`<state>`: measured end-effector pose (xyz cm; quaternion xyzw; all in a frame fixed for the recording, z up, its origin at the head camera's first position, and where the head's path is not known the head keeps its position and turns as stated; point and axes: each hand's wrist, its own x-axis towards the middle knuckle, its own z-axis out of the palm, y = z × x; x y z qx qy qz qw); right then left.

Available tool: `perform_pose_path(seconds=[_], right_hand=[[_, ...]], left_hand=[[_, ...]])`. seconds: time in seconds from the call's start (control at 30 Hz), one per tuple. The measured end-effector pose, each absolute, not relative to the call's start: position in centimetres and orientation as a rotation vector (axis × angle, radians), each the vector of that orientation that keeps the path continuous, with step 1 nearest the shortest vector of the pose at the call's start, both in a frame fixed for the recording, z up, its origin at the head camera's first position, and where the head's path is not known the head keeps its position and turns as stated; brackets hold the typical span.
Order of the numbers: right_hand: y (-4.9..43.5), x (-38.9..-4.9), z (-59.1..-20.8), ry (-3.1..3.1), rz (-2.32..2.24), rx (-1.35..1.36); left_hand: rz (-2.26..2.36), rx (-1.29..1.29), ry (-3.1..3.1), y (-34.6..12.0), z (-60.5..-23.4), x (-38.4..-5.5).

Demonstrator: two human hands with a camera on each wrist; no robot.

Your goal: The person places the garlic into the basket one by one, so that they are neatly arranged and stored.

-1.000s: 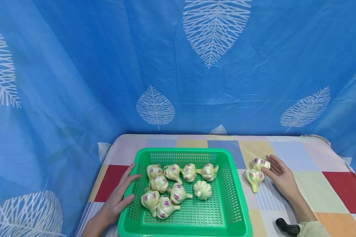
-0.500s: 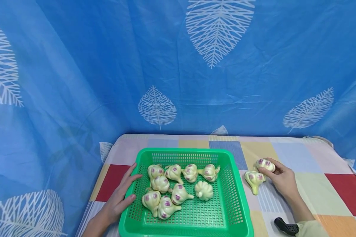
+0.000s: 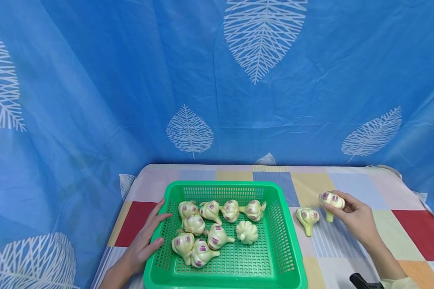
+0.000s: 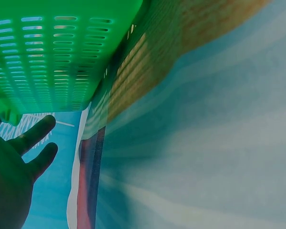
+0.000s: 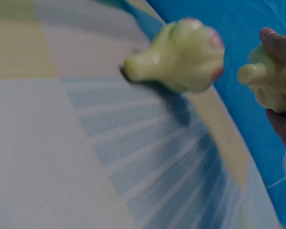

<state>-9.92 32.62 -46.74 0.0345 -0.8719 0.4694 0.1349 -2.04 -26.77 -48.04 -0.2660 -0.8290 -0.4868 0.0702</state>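
My right hand (image 3: 359, 220) pinches a garlic bulb (image 3: 331, 199) between thumb and fingers, its pale stem pointing down over the patchwork cloth. In the right wrist view that held garlic bulb (image 5: 271, 83) shows at the right edge, partly covered by the fingers. A second garlic bulb (image 3: 307, 217) lies on the cloth just left of it, stem toward the near side. My left hand (image 3: 143, 243) rests along the left side of a green plastic basket (image 3: 292, 224), fingers spread and fingertips at the rim. In the left wrist view two fingers (image 4: 40, 162) stretch out below the perforated basket wall.
Inside the basket lie several garlic bulbs (image 3: 218, 236), grouped mostly at its left and back. The patchwork cloth (image 3: 374, 228) covers the table. Behind the table hangs a blue curtain (image 3: 307, 120) with white leaf prints. A black strap piece (image 3: 363, 282) sits by the right sleeve.
My right hand has closed its fingers on the farther garlic bulb and drawn it rightward, apart from the other bulb, stem now downward. The left hand and basket stay in place.
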Motion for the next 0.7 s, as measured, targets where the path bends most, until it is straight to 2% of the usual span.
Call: perform_pose_path(seconds=[0.37,0.7], right_hand=[[27.9,-8.1,-41.2,-2.491,1.456,0.446],[22.8,-7.6,-38.7,-2.527,1.492,0.756]], left_hand=[[-1.473,-0.787,-2.498,-26.8,-48.0,-2.1],[-1.499,-0.791,-2.491,-26.7,-48.0,-2.0]])
